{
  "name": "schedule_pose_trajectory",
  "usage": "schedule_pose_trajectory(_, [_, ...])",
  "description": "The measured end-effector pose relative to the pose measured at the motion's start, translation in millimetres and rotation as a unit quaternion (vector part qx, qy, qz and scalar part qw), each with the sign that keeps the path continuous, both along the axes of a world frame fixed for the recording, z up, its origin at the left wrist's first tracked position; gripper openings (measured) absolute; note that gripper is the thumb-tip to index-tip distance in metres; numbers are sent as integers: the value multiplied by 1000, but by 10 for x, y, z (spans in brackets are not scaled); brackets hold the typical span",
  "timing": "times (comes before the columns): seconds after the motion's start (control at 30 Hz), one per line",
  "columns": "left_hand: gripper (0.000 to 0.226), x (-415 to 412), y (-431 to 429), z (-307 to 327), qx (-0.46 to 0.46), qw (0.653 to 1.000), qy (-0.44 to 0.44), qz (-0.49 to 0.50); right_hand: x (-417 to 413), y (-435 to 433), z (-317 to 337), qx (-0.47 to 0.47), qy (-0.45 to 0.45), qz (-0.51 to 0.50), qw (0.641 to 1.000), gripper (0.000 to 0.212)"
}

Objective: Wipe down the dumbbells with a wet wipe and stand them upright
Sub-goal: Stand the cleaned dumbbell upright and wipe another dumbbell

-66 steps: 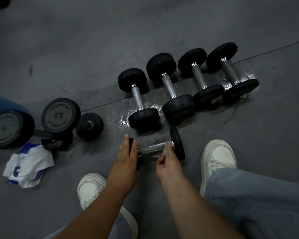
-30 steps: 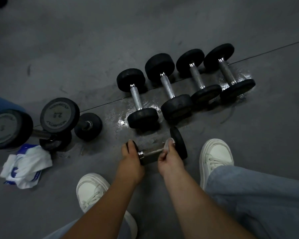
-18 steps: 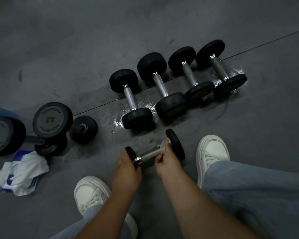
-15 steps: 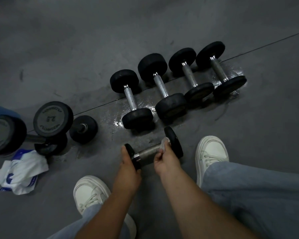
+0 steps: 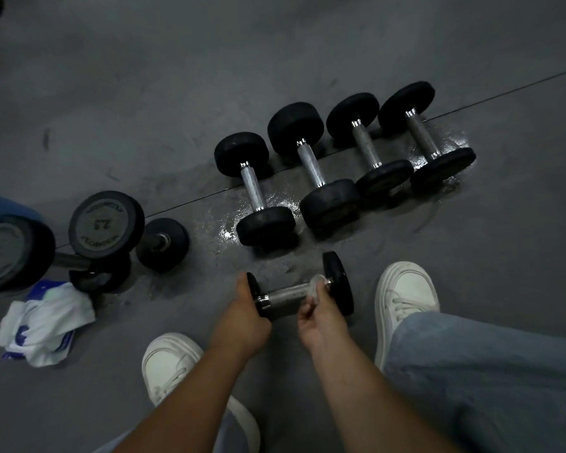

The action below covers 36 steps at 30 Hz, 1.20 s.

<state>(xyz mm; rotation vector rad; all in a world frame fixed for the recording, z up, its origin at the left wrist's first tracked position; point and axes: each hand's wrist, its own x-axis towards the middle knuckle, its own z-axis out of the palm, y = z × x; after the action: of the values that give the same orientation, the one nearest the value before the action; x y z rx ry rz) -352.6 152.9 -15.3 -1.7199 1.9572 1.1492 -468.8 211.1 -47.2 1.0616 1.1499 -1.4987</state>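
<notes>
Working on small dumbbell [image 5: 285, 295], crosswise down at floor [image 5: 471, 256] between shoes [image 5: 406, 289], near row of four [image 5: 340, 165] lying flat. Gripping left plate with left hand [image 5: 242, 317], fingers curled round rim. Pinching wet wipe [image 5: 317, 285] onto bar beside right plate with right hand [image 5: 321, 318]. Best to wrap wipe right round knurled bar, turn from left plate, sweep end to end.

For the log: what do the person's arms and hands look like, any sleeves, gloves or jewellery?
The left hand and right hand are ungloved, with no ring or watch visible. The left forearm and right forearm are bare; no sleeve shows in frame.
</notes>
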Motion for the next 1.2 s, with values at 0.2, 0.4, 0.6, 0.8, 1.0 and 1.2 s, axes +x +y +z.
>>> schedule_pose_trajectory(0.2, [96, 10, -29, 135, -17, 997, -70, -36, -17, -107, 47, 31, -27, -23, 999, 25])
schedule_pose_trajectory(0.4, [100, -19, 101, 46, -56, 998, -36, 1, -3, -79, 98, 34, 8, 9, 999, 13])
schedule_pose_trajectory(0.6, [101, -59, 21, 49, -46, 998, -37, 1, -106, -285, 40, -2, -43, -76, 996, 17])
schedule_pose_trajectory(0.8, [67, -63, -234, 76, 98, 993, -42, 49, -36, -82, -63, -18, -35, -73, 997, 17])
schedule_pose_trajectory(1.0, [84, 41, 163, 85, -52, 997, -19, 48, -74, -263, -23, -9, 17, 20, 1000, 31])
schedule_pose_trajectory(1.2, [85, 14, 200, 17, -49, 995, 21, 86, -112, -274, -48, -36, 29, 79, 996, 28])
